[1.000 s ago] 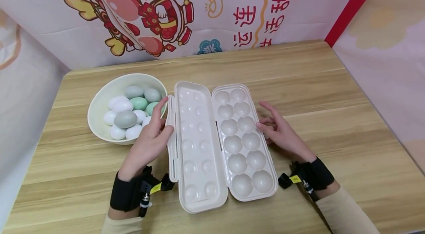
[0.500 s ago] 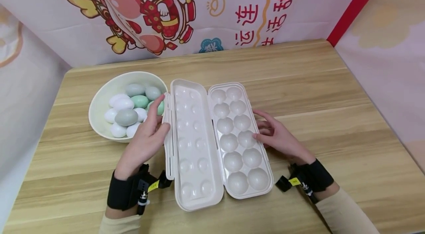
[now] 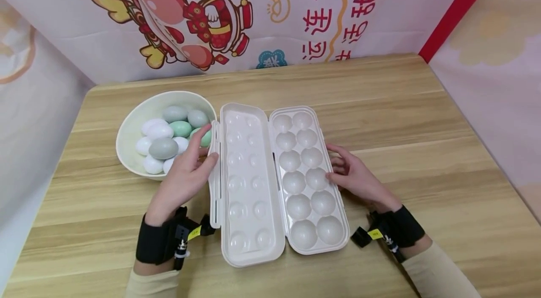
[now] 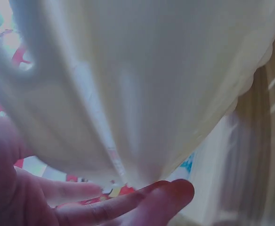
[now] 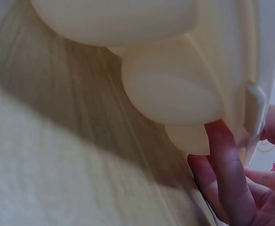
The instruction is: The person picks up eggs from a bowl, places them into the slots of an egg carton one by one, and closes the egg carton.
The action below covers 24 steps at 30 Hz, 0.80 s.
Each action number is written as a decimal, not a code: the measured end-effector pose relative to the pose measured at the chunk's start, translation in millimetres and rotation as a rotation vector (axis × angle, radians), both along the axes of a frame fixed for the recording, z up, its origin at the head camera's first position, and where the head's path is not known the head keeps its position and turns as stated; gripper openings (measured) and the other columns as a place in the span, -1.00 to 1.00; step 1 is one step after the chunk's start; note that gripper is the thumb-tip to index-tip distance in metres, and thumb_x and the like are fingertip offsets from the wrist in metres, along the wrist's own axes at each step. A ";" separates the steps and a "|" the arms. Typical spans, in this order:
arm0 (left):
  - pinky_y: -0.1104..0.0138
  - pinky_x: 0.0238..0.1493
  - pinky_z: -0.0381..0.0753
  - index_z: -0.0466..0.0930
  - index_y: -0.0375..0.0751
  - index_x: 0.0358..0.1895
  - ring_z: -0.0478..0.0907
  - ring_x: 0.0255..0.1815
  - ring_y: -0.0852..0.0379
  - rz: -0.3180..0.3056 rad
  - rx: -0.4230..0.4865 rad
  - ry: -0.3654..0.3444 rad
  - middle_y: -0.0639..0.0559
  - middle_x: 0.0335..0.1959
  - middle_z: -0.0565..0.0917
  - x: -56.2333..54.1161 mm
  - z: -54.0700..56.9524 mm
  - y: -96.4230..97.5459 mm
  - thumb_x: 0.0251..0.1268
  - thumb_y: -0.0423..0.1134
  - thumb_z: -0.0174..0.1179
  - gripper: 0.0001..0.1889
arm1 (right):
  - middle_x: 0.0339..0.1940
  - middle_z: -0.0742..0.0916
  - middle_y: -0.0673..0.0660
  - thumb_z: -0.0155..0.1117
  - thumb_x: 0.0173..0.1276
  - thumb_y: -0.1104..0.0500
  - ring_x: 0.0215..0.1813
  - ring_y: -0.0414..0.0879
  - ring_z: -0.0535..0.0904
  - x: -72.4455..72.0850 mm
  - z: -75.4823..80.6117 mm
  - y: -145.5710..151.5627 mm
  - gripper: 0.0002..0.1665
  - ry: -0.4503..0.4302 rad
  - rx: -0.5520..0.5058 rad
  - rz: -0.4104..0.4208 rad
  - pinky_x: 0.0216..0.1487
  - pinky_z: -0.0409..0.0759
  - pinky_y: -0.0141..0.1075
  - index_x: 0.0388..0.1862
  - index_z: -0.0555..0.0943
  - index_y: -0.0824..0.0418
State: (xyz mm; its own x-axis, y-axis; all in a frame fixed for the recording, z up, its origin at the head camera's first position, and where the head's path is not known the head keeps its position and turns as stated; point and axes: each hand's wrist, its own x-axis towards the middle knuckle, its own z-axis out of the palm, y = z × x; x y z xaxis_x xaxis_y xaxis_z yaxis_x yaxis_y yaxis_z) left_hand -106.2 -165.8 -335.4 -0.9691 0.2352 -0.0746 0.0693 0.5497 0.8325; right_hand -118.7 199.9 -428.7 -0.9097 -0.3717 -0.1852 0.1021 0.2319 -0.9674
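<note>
White-cream plastic egg box (image 3: pixel 270 185) lies spread open between both hands, above or on the table; which, I cannot tell. Left hand (image 3: pixel 183 183) grips the outer edge of its lid (image 3: pixel 247 199), thumb on the long latch flap (image 3: pixel 215 185). Right hand (image 3: pixel 357 176) holds the right rim of the tray (image 3: pixel 310 190), thumb on top and fingers underneath; the tray has two columns of six round cups. Black straps (image 3: pixel 154 244) circle the wrists above beige sleeves (image 3: pixel 152 286). Just beyond the left hand, partly hidden by it, stands a pale cream bowl (image 3: pixel 127 143) of smooth white, grey and green eggs (image 3: pixel 162 148). Under everything is a light wood-grain table (image 3: pixel 380 124), backed by white cloth (image 3: pixel 279 37) printed with a red-and-yellow cartoon figure (image 3: pixel 173 30).
</note>
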 end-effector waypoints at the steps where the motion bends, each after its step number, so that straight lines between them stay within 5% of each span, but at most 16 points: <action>1: 0.08 -0.12 0.57 -0.01 -0.11 0.52 0.63 -0.07 -0.11 0.013 -0.011 0.005 -0.34 0.08 0.56 0.6 1.0 -1.4 0.50 -0.19 -0.07 -0.40 | 0.11 0.58 0.42 0.19 0.30 0.42 -0.02 -0.04 0.58 0.0 -0.1 -0.2 -0.16 -0.001 0.002 -0.003 -0.21 0.60 -0.30 0.50 0.06 0.33; 7: 0.31 -0.31 0.63 0.24 -0.22 0.40 0.67 -0.28 -0.11 0.121 -0.090 0.102 -0.32 -0.06 0.62 6.4 13.7 -17.0 0.48 -0.15 -0.01 -0.50 | 0.10 0.59 0.40 0.20 0.30 0.41 -0.01 -0.04 0.59 -0.3 -0.6 -0.3 -0.17 0.000 0.011 -0.004 -0.16 0.59 -0.31 0.49 0.09 0.33; 13: 0.05 -0.24 0.57 0.45 -0.37 0.22 0.61 -0.19 -0.25 0.313 -0.315 0.401 -0.37 -0.18 0.65 5.7 13.4 -40.8 0.38 -0.30 0.08 -0.61 | 0.08 0.60 0.39 0.20 0.30 0.41 0.00 0.02 0.58 0.3 -0.6 -0.5 -0.18 0.006 0.004 -0.007 -0.13 0.58 -0.32 0.48 0.09 0.36; 16: -0.07 -0.08 0.40 0.50 -0.45 0.12 0.50 -0.12 -0.35 0.350 -0.377 0.471 -0.46 -0.18 0.60 -0.5 3.6 -50.9 0.27 -0.40 0.14 -0.65 | 0.07 0.60 0.40 0.20 0.30 0.41 0.01 0.03 0.58 0.5 0.0 -0.5 -0.18 0.014 -0.004 -0.006 -0.12 0.57 -0.33 0.48 0.08 0.38; 19: -0.13 -0.01 0.21 0.54 -0.47 0.05 0.41 -0.05 -0.40 0.338 -0.409 0.493 -0.51 -0.14 0.55 -6.0 -7.5 -57.6 0.17 -0.45 0.22 -0.65 | 0.07 0.60 0.40 0.20 0.29 0.42 0.00 0.03 0.58 0.5 0.3 -0.7 -0.18 0.008 -0.006 -0.005 -0.11 0.57 -0.34 0.48 0.09 0.37; 24: -0.18 0.01 0.17 0.53 -0.45 0.06 0.31 0.04 -0.48 0.328 -0.419 0.415 -0.56 -0.01 0.46 -10.4 -16.6 -60.6 0.15 -0.44 0.25 -0.63 | 0.07 0.60 0.39 0.19 0.29 0.42 -0.01 0.02 0.57 0.2 -0.4 0.3 -0.17 -0.007 -0.012 -0.002 -0.13 0.57 -0.33 0.48 0.09 0.35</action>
